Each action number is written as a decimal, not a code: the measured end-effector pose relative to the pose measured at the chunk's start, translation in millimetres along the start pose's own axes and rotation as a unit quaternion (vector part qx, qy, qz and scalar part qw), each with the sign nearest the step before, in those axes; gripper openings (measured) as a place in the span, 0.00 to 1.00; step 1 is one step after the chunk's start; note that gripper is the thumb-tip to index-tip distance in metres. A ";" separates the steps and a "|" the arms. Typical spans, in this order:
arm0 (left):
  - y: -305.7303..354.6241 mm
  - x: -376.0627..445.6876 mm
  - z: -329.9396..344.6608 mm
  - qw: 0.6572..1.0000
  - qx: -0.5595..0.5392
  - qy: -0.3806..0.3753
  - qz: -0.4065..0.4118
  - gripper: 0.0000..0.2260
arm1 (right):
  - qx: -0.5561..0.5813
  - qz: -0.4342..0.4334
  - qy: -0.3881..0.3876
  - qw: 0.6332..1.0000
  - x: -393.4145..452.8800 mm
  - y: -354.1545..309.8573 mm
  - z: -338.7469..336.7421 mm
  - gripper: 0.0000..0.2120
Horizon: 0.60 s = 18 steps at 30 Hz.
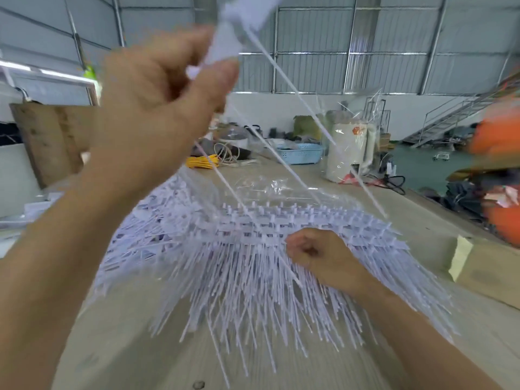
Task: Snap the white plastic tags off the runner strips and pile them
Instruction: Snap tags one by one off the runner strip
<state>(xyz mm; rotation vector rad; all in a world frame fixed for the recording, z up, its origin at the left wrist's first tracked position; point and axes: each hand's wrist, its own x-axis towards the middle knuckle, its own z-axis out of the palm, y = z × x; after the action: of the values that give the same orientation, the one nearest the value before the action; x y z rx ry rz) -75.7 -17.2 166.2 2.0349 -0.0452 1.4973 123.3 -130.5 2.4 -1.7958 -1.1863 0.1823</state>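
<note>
Pinching white tags high up, the left hand is lifting their long tails; the right hand is curling on the runner pile near the table centre. Pulling should be short, with the strip held down.

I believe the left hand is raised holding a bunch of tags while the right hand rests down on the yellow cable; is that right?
Not quite. In the head view the right hand rests on the pile of white runner strips, not the yellow cable, which lies farther back. The left hand is indeed raised, holding a bunch of tags.
</note>
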 end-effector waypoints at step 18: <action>-110.1 -95.5 113.3 0.945 0.157 -0.270 -0.090 0.09 | 0.124 0.070 0.092 0.985 -2.0 -2.0 -18.7 0.21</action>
<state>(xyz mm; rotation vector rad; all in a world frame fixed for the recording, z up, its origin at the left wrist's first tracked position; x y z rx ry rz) 27.4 -12.3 13.1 2.5771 0.1675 0.8383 131.6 -143.5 13.4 -1.6362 -0.8675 0.2290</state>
